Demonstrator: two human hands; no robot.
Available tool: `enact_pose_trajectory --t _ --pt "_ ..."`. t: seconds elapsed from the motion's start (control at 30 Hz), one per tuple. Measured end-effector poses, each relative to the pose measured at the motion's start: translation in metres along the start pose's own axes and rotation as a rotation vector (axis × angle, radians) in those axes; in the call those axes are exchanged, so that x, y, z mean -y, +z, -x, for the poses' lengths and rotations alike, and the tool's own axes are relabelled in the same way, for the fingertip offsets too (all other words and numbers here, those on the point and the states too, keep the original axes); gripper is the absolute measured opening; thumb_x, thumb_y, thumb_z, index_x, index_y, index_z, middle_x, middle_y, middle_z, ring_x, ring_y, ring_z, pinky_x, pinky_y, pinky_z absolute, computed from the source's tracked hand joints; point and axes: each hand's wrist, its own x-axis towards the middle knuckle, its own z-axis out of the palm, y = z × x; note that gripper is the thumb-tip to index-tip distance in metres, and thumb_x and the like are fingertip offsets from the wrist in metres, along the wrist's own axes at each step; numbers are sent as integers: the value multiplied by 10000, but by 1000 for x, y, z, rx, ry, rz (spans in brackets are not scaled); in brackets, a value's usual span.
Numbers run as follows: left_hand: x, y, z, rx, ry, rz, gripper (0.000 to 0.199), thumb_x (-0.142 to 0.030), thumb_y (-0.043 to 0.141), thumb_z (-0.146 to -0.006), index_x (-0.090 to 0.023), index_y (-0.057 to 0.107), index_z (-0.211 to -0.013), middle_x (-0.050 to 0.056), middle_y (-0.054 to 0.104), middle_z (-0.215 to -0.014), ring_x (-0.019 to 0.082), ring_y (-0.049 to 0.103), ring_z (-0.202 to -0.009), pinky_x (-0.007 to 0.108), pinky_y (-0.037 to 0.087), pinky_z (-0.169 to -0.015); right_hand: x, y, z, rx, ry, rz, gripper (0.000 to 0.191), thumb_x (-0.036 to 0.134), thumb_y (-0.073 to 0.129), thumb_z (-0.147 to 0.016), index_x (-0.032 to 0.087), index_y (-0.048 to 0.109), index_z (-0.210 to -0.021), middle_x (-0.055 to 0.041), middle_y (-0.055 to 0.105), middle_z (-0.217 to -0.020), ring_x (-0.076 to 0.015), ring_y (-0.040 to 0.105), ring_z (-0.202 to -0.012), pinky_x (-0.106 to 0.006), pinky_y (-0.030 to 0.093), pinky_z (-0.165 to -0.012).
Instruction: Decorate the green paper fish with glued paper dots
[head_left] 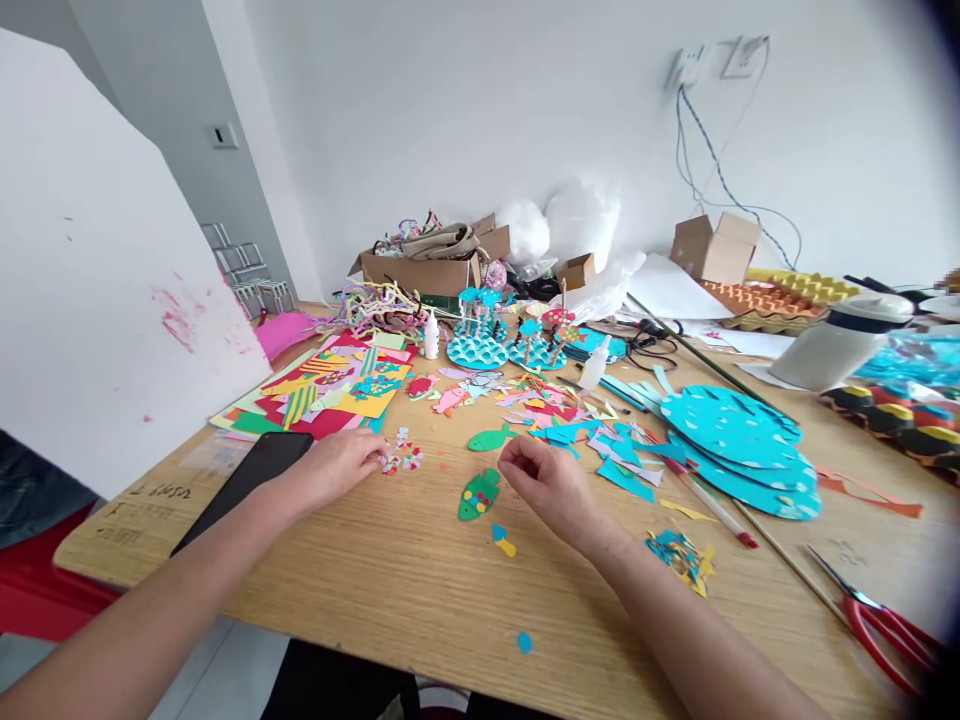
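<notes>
My left hand (pixel 346 462) rests low over the table with its fingers drawn together at the edge of a small pile of red and pale paper bits (pixel 405 458). Whether a bit is between the fingertips, I cannot make out. My right hand (pixel 546 488) is curled, thumb and forefinger together, just right of a green paper fish (pixel 477 503) decorated with yellow, red and blue dots. Anything it pinches is hidden. A plain green paper fish (pixel 489 439) lies behind it. Blue and yellow paper pieces (pixel 503 541) lie in front of the dotted fish.
A black phone (pixel 247 480) lies beside my left forearm. Coloured paper sheets (pixel 337 385), glue bottles (pixel 595 364) and paper scraps (pixel 622 450) spread behind my hands. Stacked blue discs (pixel 739 440), red-handled scissors (pixel 877 615) and a white flask (pixel 840 340) are at right.
</notes>
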Motion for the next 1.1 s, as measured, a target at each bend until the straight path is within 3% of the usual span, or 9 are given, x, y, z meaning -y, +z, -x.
enact_pose_trajectory --t 0.37,0.53,0.77,0.97,1.1 --pt "31 3 -14 1 -35 -79 157 -114 488 -741 -195 622 -736 9 629 -735 151 575 -681 220 383 -592 -3 5 1 47 -13 77 122 115 435 -727 184 505 -653 27 531 -585 -105 470 -542 -203 339 -517" --pt "22 3 -12 26 12 -74 145 -123 498 -744 -190 624 -770 21 623 -789 166 568 -779 241 393 -683 -2 7 1 45 -38 71 128 112 433 -727 182 506 -647 24 536 -590 -101 467 -540 -201 338 -516" --pt "-2 1 -11 1 60 -53 117 -169 477 -776 -187 584 -732 25 584 -759 189 531 -771 268 374 -653 -11 5 1 19 -95 89 122 108 444 -730 165 533 -670 14 542 -605 -96 464 -552 -200 328 -517" --pt "-43 12 -14 -54 199 29 203 -160 400 -818 -189 509 -649 -5 527 -683 157 499 -674 262 352 -607 -20 -7 0 277 -76 35 148 116 465 -706 165 605 -699 27 547 -610 -79 448 -541 -180 323 -489" --pt "-69 26 -21 -97 293 103 179 -124 418 -808 -194 522 -680 -17 544 -692 138 516 -665 243 372 -602 -26 -15 3 542 -101 -19 159 132 497 -692 173 643 -743 29 595 -670 -80 482 -570 -173 348 -502"
